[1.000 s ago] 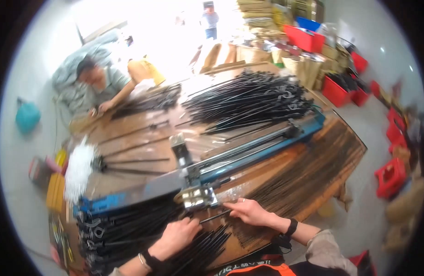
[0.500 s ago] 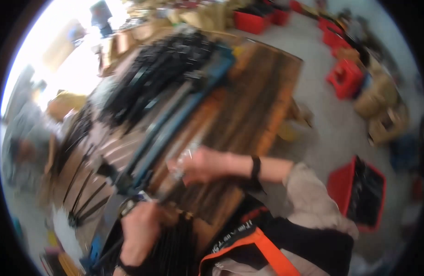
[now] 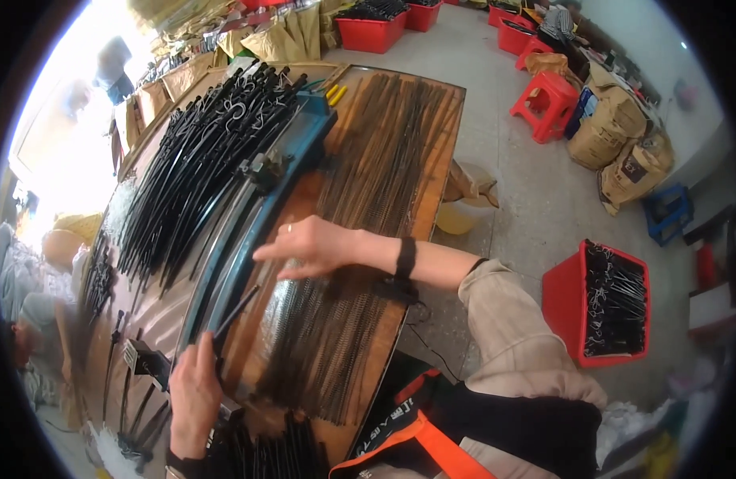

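My left hand is closed around a thin dark rod, which points up and away to the right beside the long blue metal rail. My right hand is above the board, just right of that rail. Its fingers stretch left and stand apart, and I see nothing in them. Below and beyond it lies a layer of long thin coil springs on the orange-brown board. A metal clamp block sits on the far part of the rail.
A heap of black rods with wire hooks covers the table's left side. More black rods lie close to me. On the floor at right are a red crate of black parts, a red stool and brown sacks.
My right hand has moved away from my left and changed from bunched to stretched fingers. My left hand has shifted left and now shows the rod. The view has turned and sharpened.
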A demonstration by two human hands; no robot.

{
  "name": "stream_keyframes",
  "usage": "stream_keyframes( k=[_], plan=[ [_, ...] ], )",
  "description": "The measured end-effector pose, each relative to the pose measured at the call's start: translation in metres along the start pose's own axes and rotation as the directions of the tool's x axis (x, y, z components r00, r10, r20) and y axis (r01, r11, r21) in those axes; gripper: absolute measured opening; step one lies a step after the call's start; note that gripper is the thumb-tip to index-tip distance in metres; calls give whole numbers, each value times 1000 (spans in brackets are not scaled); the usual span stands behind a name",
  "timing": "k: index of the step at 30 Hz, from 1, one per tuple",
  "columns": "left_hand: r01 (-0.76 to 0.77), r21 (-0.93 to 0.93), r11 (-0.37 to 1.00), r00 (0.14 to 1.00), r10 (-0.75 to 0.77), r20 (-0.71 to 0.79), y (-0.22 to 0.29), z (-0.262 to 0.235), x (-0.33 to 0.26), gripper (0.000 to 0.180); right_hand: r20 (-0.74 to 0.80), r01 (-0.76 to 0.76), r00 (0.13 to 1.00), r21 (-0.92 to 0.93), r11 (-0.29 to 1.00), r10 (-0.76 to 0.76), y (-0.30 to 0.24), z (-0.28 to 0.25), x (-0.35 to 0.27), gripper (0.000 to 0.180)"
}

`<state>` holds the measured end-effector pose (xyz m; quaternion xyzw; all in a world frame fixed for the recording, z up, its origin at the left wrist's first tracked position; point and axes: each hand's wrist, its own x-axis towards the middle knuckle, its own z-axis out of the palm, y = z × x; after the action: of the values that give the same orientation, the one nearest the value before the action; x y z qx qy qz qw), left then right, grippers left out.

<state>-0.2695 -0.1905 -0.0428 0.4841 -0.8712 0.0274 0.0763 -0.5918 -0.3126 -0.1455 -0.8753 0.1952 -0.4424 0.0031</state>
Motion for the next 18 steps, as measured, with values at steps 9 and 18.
stream_keyframes(
  k=[9, 18],
  plan=[
    [36, -30, 999, 999, -36, 12, -16, 11, -16, 39, -161, -115, 982, -95, 989, 99, -19, 32, -1, 28],
    [-13, 30, 999, 995, 16, -97, -56, 0, -60, 55, -82, -308, 935, 302, 902, 346, -59, 57, 14, 43]
  ],
)
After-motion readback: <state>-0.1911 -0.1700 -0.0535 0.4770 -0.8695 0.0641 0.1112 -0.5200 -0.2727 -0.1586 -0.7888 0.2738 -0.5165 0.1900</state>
